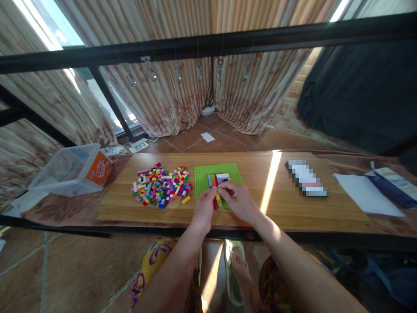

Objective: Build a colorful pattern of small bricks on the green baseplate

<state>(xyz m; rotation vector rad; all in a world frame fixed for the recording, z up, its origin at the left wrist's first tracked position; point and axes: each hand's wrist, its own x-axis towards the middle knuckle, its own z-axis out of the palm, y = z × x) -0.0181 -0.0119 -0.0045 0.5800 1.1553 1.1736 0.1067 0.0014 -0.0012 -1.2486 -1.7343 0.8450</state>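
Note:
A green studded baseplate (202,174) lies on the wooden board, with blue, red, white, orange and yellow toy bricks (223,177) set on its middle. Over its front part, my left hand (205,206) and my right hand (237,198) meet, thumbs and forefingers pinched together at one spot. Whatever sits between those fingertips is too small to make out. Both hands partly cover the bricks and the plate's near edge. To the left of the plate spreads a pile of loose coloured bricks (163,187).
A clear plastic tub (71,167) with an orange label stands left of the wooden board (257,213). Toward the right lies a dark-edged, pixelated device (308,179). White paper (368,195) is at the far right. A dark bar (202,45) crosses beyond the board.

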